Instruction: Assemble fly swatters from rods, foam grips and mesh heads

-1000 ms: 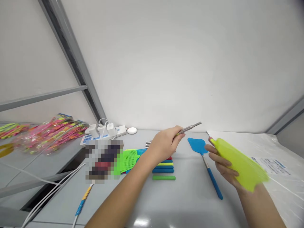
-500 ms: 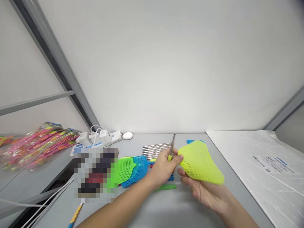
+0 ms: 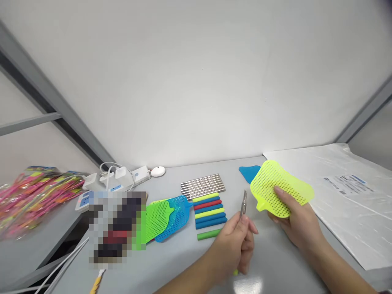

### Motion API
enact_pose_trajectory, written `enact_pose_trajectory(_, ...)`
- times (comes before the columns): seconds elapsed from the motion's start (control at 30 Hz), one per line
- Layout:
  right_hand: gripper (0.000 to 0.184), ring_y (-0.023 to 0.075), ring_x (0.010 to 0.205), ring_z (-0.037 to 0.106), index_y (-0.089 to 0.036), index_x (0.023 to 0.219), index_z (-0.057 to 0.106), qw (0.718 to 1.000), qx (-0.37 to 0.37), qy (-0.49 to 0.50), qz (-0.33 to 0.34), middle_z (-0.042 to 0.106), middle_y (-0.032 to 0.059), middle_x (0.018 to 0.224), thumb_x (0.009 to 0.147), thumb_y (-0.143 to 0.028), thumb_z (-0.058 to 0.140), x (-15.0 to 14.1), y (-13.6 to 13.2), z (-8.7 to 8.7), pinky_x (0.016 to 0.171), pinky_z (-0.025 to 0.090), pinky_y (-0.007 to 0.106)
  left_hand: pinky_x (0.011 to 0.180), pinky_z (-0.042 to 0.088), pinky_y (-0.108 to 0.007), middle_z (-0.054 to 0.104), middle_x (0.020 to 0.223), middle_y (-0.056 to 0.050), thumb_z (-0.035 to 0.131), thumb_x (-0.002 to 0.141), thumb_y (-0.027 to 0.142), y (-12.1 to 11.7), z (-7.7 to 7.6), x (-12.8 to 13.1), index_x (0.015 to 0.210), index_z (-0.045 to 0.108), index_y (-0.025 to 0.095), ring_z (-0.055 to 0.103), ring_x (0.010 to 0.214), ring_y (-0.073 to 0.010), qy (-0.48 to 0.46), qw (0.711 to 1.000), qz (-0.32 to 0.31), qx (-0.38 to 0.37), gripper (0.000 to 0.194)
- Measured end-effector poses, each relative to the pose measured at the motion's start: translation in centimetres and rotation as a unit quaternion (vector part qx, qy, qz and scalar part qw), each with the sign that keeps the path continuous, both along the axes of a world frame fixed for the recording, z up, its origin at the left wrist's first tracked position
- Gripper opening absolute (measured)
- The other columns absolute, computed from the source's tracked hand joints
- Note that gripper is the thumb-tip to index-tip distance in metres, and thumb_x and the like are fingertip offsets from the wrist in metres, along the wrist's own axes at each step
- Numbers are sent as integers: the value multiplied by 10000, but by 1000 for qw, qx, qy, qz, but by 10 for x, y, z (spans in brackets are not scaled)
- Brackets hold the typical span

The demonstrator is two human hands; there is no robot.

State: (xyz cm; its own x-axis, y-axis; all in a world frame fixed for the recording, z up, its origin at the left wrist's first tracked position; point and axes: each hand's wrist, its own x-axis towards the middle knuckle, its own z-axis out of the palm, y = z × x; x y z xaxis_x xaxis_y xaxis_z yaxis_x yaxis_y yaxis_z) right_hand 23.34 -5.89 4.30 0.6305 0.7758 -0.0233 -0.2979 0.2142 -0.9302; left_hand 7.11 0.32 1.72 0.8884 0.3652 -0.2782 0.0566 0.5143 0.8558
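My left hand [image 3: 234, 241] is closed around a metal telescopic rod [image 3: 244, 203], whose tip points up; a bit of yellow-green handle shows below the fingers. My right hand [image 3: 298, 222] grips a yellow-green fly swatter head [image 3: 271, 192], thumb on its perforated face and fingers behind. The swatter's short socket points down toward the rod, and the two are apart. Left of my left hand lie a green handle [image 3: 209, 234] and a row of coloured handles [image 3: 210, 211]. Several metal rods [image 3: 202, 185] lie behind them. Green [image 3: 157, 218] and blue swatter heads [image 3: 180, 214] overlap further left.
Another blue swatter head [image 3: 248, 173] lies at the back, partly covered by the yellow-green one. A white wrapped sheet [image 3: 337, 216] covers the table's right side. At left are a power strip with chargers [image 3: 122, 177], a blurred-out object [image 3: 118, 228] and bagged pink items [image 3: 39, 200].
My right hand has moved right and up with the swatter head, turning its socket downward. My left hand let go of the swatter head and moved right and down, keeping the rod.
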Motion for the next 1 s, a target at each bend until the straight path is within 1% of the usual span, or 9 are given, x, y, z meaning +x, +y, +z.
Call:
enact_pose_trajectory(0.1,204,50,394,284,-211,745,548,998,43,31,-47,441,-70,592,824,-336,689,12,0,0,342,310,208,330,218,-165,353,638,92,405,915,640,3,2,-2,930,477,226,217,364,-32,21,994,-104,-37,420)
enact_pose_trajectory(0.13,203,42,384,256,-207,745,546,997,47,34,-51,421,-77,578,825,-328,688,15,0,0,338,302,207,339,211,-164,354,649,89,411,910,646,4,3,-2,938,482,228,221,375,-32,29,991,-127,-43,424)
enact_pose_trajectory(0.17,198,38,377,240,-204,750,549,997,47,35,-53,407,-81,567,825,-323,688,17,0,0,335,297,206,346,203,-164,352,651,88,416,904,653,5,4,-2,940,486,229,224,383,-33,36,989,-137,-46,432)
enact_pose_trajectory(0.33,177,35,382,258,-185,798,594,999,25,30,-25,415,-77,577,819,-327,698,19,0,0,328,319,201,357,166,-174,338,627,87,415,918,630,9,4,-2,929,497,225,197,388,-37,49,988,-139,-42,414)
enact_pose_trajectory(0.47,171,64,433,373,-187,809,611,999,34,15,-28,477,-46,625,826,-336,693,17,1,-1,323,326,193,343,175,-182,352,621,80,413,941,585,9,4,-1,932,515,220,191,386,-44,54,985,-159,-38,379)
enact_pose_trajectory(0.57,156,86,488,435,-189,848,623,999,41,-4,-34,529,-19,690,836,-333,680,17,1,-1,327,333,193,336,154,-186,347,608,78,419,946,566,8,4,-1,923,528,214,185,387,-48,50,986,-158,-28,369)
enact_pose_trajectory(0.77,162,91,495,444,-188,870,627,999,37,-4,-35,542,-8,716,828,-332,688,21,0,-3,328,324,201,338,158,-185,347,603,78,408,949,565,9,4,-2,934,537,214,186,391,-50,49,987,-149,-25,374)
enact_pose_trajectory(0.87,175,85,479,432,-187,849,622,999,26,-2,-22,539,-12,698,823,-345,693,23,0,-4,329,316,200,337,156,-188,352,601,78,402,949,568,9,2,-3,936,539,214,188,386,-51,49,987,-152,-24,380)
enact_pose_trajectory(1.0,183,88,477,433,-188,841,622,999,16,-36,-12,532,-12,686,830,-360,683,25,1,-5,332,315,202,339,170,-185,353,597,80,398,955,553,10,1,-4,935,544,215,187,384,-52,48,986,-154,-33,368)
